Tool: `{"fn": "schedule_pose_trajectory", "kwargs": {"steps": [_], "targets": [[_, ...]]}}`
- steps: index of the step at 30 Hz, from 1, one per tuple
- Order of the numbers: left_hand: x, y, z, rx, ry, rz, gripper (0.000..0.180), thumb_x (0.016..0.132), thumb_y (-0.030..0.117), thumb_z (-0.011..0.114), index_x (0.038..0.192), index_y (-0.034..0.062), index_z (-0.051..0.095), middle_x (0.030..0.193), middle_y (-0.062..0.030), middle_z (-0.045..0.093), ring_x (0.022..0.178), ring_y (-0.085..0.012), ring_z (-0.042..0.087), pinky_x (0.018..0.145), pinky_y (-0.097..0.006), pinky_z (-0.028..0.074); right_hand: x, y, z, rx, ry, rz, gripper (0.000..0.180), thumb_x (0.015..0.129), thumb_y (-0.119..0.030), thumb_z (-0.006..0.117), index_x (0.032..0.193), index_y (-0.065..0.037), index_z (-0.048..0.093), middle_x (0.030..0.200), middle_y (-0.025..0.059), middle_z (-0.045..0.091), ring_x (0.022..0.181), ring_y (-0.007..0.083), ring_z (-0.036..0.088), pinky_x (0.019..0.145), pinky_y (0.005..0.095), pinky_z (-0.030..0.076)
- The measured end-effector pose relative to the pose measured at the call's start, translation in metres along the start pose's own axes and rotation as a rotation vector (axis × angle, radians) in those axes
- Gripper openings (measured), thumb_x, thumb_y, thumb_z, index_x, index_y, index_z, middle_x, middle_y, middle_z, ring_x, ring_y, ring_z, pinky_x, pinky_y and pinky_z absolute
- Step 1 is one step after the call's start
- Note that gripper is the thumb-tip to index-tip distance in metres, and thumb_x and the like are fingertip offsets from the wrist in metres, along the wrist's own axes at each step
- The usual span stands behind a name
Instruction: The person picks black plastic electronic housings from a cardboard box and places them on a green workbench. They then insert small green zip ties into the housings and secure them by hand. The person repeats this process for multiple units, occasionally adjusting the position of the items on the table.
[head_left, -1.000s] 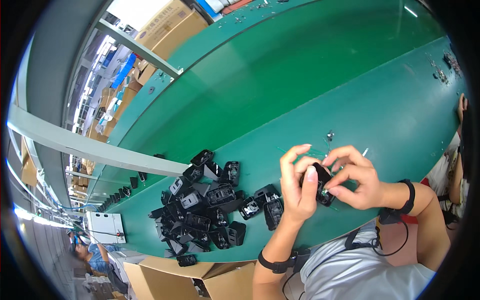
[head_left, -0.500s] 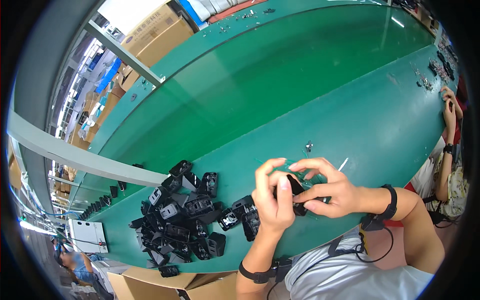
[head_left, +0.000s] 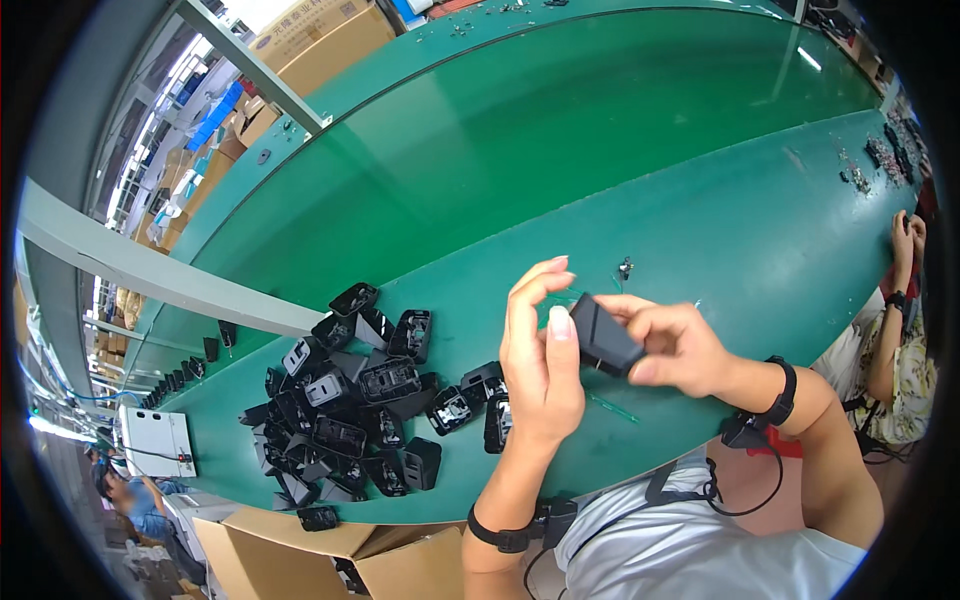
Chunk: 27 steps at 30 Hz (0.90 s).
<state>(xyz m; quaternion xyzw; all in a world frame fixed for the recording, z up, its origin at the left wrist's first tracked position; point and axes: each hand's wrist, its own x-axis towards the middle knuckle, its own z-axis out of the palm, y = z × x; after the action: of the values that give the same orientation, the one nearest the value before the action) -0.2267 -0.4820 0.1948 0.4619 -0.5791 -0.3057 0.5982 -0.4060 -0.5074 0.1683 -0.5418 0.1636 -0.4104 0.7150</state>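
One black housing (head_left: 604, 338) slants lengthwise down-right, right of frame centre; we grip its lower-right end in our right hand (head_left: 678, 345), left hand (head_left: 540, 375) open alongside

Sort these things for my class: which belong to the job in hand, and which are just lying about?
Likely part of the job:
black housing, held in the right hand
pile of black housings

Likely just lying about:
white box at far left
cardboard cartons at upper left
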Motion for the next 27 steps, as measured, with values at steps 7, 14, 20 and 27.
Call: {"fn": "schedule_pose_trajectory", "kwargs": {"steps": [7, 14, 20, 27], "targets": [[0.006, 0.0, -0.003, 0.237, -0.028, 0.196, 0.013, 0.093, 0.003, 0.056, 0.098, -0.0026, 0.067, 0.098, -0.0166, 0.069, 0.077, -0.026, 0.07, 0.064, -0.033, 0.056, -0.001, 0.002, -0.009, 0.525, -0.016, 0.358, 0.031, 0.097, -0.027, 0.064, 0.115, -0.002, 0.064, 0.12, 0.0109, 0.064, 0.11, 0.0206, 0.062, 0.093, 0.0401, 0.053], [0.004, 0.001, 0.001, 0.341, -0.061, 0.184, 0.017, 0.097, 0.003, 0.051, 0.098, -0.005, 0.066, 0.096, -0.0182, 0.07, 0.082, -0.0272, 0.071, 0.07, -0.033, 0.056, 0.0, -0.006, -0.014, 0.523, 0.014, 0.418, 0.033, 0.097, -0.026, 0.063, 0.116, 0.0, 0.064, 0.119, 0.0126, 0.065, 0.111, 0.0233, 0.062, 0.093, 0.0399, 0.054], [0.004, 0.002, 0.002, 0.267, -0.051, 0.197, 0.019, 0.097, 0.002, 0.049, 0.1, -0.006, 0.066, 0.103, -0.0212, 0.069, 0.092, -0.0311, 0.069, 0.08, -0.036, 0.056, -0.001, 0.006, -0.015, 0.581, 0.018, 0.364, 0.033, 0.095, -0.025, 0.066, 0.115, 0.002, 0.065, 0.119, 0.0131, 0.065, 0.112, 0.0236, 0.062, 0.096, 0.0401, 0.052], [0.002, 0.012, -0.01, 0.333, -0.005, 0.168, 0.03, 0.095, 0.01, 0.058, 0.124, 0.0029, 0.06, 0.128, -0.0186, 0.059, 0.102, -0.0356, 0.067, 0.084, -0.038, 0.056, 0.02, -0.007, -0.01, 0.157, 0.03, 0.166, 0.03, 0.085, -0.021, 0.077, 0.103, 0.002, 0.071, 0.126, 0.0162, 0.061, 0.106, 0.0238, 0.062, 0.094, 0.0398, 0.05]]}}
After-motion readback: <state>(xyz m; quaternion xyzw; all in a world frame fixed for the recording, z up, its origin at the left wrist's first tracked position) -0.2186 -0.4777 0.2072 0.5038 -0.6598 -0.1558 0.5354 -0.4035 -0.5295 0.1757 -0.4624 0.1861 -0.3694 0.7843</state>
